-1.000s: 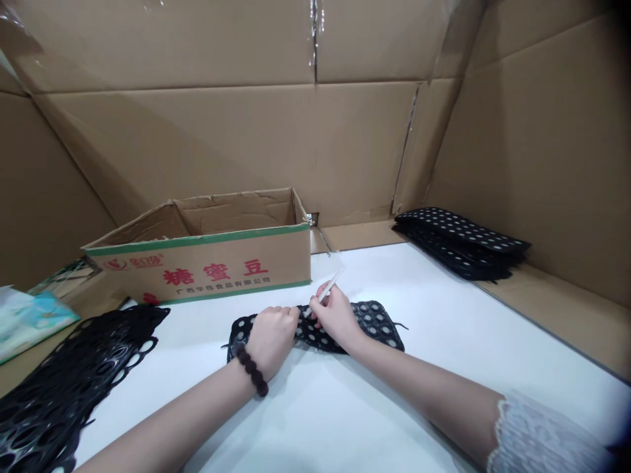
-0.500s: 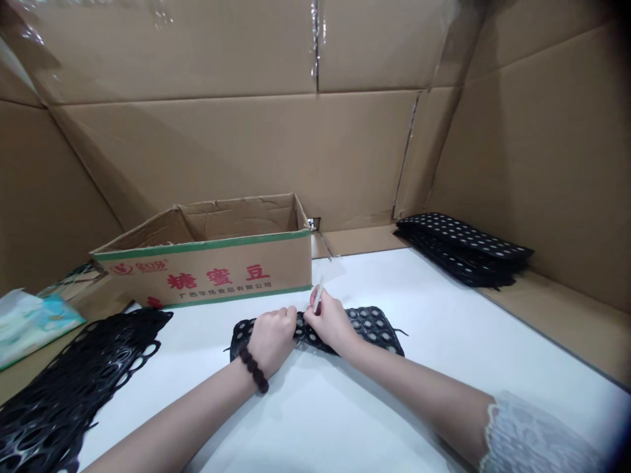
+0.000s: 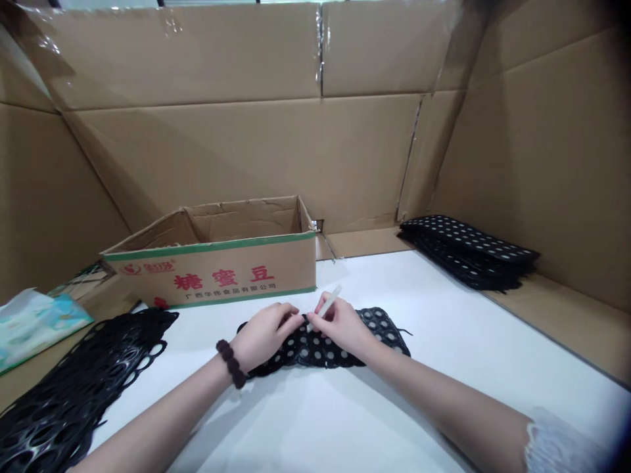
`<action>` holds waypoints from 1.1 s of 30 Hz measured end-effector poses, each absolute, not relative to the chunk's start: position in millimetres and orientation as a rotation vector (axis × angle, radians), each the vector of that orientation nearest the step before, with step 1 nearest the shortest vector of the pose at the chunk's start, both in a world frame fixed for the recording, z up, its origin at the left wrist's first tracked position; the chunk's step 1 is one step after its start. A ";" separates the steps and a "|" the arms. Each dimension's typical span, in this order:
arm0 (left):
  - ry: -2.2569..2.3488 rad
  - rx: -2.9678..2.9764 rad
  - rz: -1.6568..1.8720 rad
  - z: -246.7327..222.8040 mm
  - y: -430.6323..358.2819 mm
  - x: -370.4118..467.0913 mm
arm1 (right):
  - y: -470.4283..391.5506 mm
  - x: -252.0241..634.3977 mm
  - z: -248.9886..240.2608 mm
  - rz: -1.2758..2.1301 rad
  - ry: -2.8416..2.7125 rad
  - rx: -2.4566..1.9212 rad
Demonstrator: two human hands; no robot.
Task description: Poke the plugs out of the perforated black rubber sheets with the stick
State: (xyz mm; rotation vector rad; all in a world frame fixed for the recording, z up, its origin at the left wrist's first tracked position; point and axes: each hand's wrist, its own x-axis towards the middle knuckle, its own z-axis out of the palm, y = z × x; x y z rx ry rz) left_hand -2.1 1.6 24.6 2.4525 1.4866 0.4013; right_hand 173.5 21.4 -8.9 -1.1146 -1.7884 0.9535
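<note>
A black panel of joined rings with pale round centres [image 3: 335, 353] lies flat across the white tabletop in front of me. My left hand [image 3: 266, 335], with a dark beaded band at the wrist, rests over its left part, thumb and fingers closed at the far edge. My right hand [image 3: 345, 328] grips a thin whitish pen-like stick [image 3: 330, 300], tilted up to the right. Its lower end meets the panel beside my left fingertips; the exact tip is hidden. A short dark thread end sticks out at the panel's right edge.
Behind stands an open cardboard box [image 3: 211, 272] with red lettering. Black ring netting [image 3: 73, 387] lies at left, near a tissue pack [image 3: 44, 325]. Stacked black dotted panels [image 3: 468, 246] sit at back right. Cardboard walls [image 3: 246, 144] enclose the white table [image 3: 296, 427].
My left hand has shifted left and unrolled from a fist-like grip to lie over the panel. The panel's near edge lies flatter, and the stick leans further right. The view has tilted slightly upward.
</note>
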 end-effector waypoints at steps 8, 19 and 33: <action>1.503 2.502 0.657 -13.2 9.4 3.5 | 24.7 182.6 5.9 0.937 -1.653 -1.152; 1.461 2.145 0.817 -7.8 11.0 7.3 | 33.2 186.7 -5.9 0.889 -1.901 -1.107; 1.390 2.031 0.733 -0.8 14.9 2.2 | 36.5 191.6 -3.7 0.950 -1.985 -1.098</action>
